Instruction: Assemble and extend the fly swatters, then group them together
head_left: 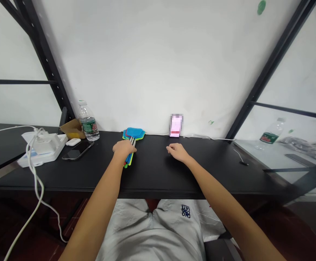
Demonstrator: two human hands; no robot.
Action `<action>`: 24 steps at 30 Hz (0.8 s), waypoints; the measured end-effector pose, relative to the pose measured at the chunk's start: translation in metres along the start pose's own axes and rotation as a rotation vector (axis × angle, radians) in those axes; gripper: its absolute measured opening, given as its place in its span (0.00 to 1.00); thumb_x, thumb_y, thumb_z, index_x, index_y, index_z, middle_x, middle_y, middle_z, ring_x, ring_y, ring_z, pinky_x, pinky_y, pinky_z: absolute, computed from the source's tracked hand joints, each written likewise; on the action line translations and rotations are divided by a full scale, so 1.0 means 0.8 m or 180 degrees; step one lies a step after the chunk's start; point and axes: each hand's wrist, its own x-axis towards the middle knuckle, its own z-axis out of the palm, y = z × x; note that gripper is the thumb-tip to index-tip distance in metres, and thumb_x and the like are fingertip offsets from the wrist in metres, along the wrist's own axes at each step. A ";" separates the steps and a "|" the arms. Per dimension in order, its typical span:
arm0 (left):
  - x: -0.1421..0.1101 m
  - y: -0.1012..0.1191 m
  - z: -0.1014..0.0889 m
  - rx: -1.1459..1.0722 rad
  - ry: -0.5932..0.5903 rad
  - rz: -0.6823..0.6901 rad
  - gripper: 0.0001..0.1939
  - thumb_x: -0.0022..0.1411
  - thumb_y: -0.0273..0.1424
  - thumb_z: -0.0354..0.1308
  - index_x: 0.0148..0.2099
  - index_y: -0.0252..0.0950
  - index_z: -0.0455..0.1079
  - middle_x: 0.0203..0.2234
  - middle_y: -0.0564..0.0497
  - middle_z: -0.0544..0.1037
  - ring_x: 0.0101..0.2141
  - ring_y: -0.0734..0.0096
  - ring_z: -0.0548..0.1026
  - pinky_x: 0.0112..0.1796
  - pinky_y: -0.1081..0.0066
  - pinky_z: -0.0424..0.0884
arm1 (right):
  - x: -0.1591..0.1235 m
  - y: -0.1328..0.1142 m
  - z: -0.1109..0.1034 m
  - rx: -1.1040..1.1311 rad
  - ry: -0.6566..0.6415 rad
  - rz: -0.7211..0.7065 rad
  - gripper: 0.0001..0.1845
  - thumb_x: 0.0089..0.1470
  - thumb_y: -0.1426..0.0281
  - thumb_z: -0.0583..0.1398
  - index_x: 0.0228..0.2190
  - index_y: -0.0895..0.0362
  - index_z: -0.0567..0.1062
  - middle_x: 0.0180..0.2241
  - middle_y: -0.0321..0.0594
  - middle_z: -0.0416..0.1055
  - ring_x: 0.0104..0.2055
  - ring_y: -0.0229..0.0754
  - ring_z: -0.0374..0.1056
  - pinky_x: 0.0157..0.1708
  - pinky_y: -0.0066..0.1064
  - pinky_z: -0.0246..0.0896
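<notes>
My left hand [123,148] is closed around a bundle of what look like fly swatters [135,133] on the black tabletop. Their flat heads, blue on top with red and yellow-green edges below, lie toward the wall. Metal shafts run under my fingers, and blue, yellow and green handles show on the near side. How many there are is hidden by the overlap. My right hand [177,151] rests on the table to the right, fingers curled in, with nothing visible in it. The phone [176,125] propped against the wall is beyond it, its screen lit and blurred.
At the left are a water bottle [89,123], a cardboard box [73,128], a white case [73,142], a dark phone [78,150] and a white power strip [45,146] with hanging cables. A short black-ended cable [244,163] lies right. Black metal posts flank the table [152,177].
</notes>
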 end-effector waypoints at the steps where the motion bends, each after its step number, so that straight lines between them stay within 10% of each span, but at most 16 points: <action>1: 0.000 0.000 0.000 0.0005 0.0009 0.0019 0.26 0.41 0.42 0.65 0.44 0.38 0.75 0.48 0.34 0.75 0.47 0.41 0.73 0.41 0.56 0.70 | 0.000 0.000 0.000 0.0001 0.0000 0.0001 0.19 0.57 0.61 0.53 0.19 0.56 0.70 0.21 0.35 0.70 0.25 0.37 0.64 0.29 0.28 0.53; 24: 0.004 -0.001 0.000 0.0121 -0.0117 -0.0001 0.30 0.44 0.43 0.62 0.50 0.34 0.73 0.51 0.36 0.74 0.49 0.43 0.72 0.44 0.58 0.70 | -0.001 -0.001 -0.001 -0.0051 -0.0036 0.0032 0.18 0.57 0.62 0.53 0.20 0.56 0.70 0.22 0.35 0.70 0.25 0.37 0.64 0.29 0.27 0.53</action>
